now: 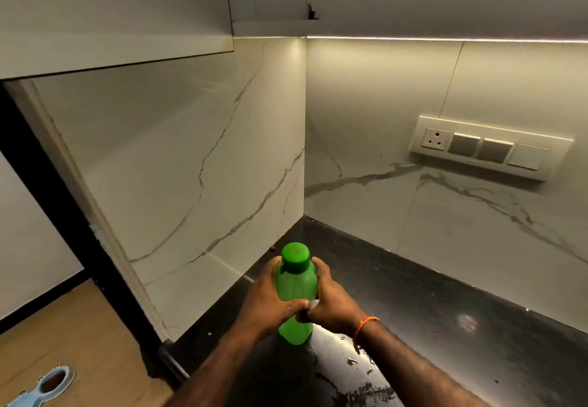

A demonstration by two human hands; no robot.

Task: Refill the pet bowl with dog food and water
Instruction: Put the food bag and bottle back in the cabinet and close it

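Both hands, left hand (270, 301) and right hand (331, 301), curl their fingers (296, 305) round a capped green bottle (297, 289). It stands upright on the black worktop (445, 327), in the corner near the marble wall (197, 168).

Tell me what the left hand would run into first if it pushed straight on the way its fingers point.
The left hand already wraps the green bottle, so the bottle blocks it at once; just beyond are the right hand's fingers.

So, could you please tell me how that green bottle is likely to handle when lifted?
The green bottle is tall and narrow, so probably tippy. Smooth plastic beside droplets on the countertop may be slippery. The cap is on, so spills seem unlikely.
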